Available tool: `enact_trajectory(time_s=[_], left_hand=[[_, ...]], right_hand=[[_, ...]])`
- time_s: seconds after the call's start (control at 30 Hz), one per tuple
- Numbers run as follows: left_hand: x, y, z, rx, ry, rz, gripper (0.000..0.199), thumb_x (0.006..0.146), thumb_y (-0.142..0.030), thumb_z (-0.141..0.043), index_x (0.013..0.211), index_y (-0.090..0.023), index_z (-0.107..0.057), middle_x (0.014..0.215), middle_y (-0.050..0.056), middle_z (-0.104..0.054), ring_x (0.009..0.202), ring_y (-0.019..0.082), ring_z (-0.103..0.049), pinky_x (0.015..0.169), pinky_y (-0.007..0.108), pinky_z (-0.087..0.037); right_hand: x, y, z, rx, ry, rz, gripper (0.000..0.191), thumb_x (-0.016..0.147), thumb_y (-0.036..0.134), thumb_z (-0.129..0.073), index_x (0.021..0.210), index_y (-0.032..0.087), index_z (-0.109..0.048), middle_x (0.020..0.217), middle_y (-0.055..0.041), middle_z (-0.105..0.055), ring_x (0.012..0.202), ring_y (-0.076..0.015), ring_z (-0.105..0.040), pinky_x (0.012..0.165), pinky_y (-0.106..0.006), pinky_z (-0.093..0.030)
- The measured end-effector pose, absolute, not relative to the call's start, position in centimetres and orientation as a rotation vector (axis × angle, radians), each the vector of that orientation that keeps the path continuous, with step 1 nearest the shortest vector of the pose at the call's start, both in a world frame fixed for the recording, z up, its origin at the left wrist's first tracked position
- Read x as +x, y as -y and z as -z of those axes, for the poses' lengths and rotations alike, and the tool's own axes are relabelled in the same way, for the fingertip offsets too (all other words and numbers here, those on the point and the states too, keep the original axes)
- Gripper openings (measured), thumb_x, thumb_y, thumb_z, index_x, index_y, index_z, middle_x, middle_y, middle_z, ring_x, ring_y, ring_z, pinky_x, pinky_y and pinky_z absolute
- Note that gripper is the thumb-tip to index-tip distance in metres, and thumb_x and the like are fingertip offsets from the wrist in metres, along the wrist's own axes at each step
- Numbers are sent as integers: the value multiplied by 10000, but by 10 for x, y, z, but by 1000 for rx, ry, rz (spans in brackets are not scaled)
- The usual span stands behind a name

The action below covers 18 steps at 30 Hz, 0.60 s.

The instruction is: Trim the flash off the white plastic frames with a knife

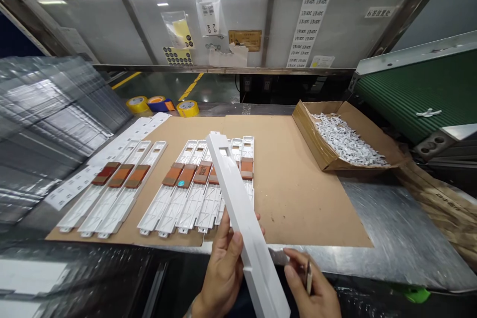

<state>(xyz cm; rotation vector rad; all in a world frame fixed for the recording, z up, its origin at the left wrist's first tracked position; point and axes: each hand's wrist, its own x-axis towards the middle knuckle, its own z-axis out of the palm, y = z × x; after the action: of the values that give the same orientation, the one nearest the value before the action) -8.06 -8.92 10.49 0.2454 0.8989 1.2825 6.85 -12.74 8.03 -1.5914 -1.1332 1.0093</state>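
A long white plastic strip point(238, 198) with a small rectangular cutout near its far end is tilted up in front of me. My left hand point(223, 271) is closed around its lower half. Just right of the strip, my right hand point(313, 288) has its fingers curled around a thin, metallic blade-like tool point(309, 277), mostly hidden by the hand. Beyond my hands, several similar white strips point(169, 203) lie side by side on the cardboard sheet point(298, 198), with reddish-brown blocks point(186, 176) across them. A separate group of three strips point(119, 208) with blocks lies at the left.
An open cardboard box point(316, 144) of small white plastic parts point(346, 139) stands at the back right, beside a green conveyor belt point(421, 94). Tape rolls point(188, 108) sit at the back left. Wrapped stacks point(55, 129) rise at the left edge. Label sheets point(307, 27) hang above.
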Motion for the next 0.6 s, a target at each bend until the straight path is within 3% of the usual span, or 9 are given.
enact_trajectory(time_s=[0.17, 0.33, 0.47, 0.6], left_hand=[[-78, 96, -95, 326, -821, -1262, 650, 785, -348, -649, 1367, -360, -361, 1184, 76, -638, 1016, 257, -624, 912, 415, -468], [-80, 99, -104, 367, -846, -1292, 409, 771, -303, -671, 1171, -335, -592, 1141, 30, -662, 1109, 248, -572, 1000, 403, -402], [-82, 98, -111, 514, -935, -1318, 387, 742, -291, -700, 1124, -290, -637, 1151, 35, -657, 1139, 252, -550, 1020, 373, -385], [-83, 97, -107, 509, -935, -1324, 395, 757, -292, -685, 1146, -303, -620, 1134, 31, -666, 1129, 236, -557, 1025, 368, -377]], right_hand=[[62, 99, -114, -1484, 1392, -1059, 250, 839, 414, -579, 925, 188, -643, 778, -32, -659, 692, -157, -617, 648, -216, -489], [48, 84, -132, -1469, 1545, -1129, 212, 830, 342, -577, 952, 171, -606, 757, -12, -630, 641, -132, -581, 582, -206, -455], [45, 81, -136, -1477, 1613, -1140, 111, 829, 279, -544, 845, 181, -594, 680, 9, -618, 600, -124, -563, 560, -203, -436], [44, 79, -136, -1498, 1585, -1098, 221, 865, 304, -467, 716, 176, -568, 582, 10, -574, 499, -108, -504, 468, -199, -391]])
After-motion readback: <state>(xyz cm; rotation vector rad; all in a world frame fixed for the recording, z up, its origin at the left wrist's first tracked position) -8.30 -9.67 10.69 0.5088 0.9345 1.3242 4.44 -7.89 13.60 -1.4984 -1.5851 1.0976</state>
